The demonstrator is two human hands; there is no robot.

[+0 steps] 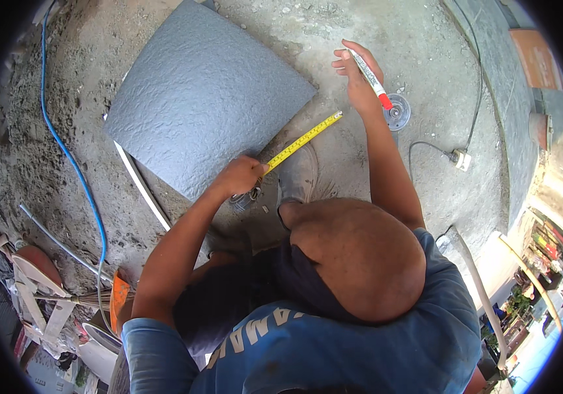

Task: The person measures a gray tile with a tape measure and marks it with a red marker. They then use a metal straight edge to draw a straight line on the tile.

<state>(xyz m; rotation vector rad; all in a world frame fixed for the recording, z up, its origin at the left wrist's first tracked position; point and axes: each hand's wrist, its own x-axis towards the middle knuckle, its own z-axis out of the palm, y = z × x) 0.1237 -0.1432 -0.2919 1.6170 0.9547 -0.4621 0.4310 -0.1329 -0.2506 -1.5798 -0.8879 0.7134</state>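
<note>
The left hand (241,176) is closed around a tape measure (302,142) — its yellow blade stretches to the far right. The right hand (362,80), fingers loosely bent, grips a white marker (367,73), red end pointing near. Left of both — on the floor (445,79) — lies the grey slab (209,92), its near-right edge beside the left hand. A blue hose (71,161) runs farther left.

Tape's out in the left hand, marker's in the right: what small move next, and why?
Probably swing the yellow tape toward the grey tile with the left hand: its blade is extended, but the tip stands off the tile's edge, while the right hand holds the white marker away from the tile.
</note>
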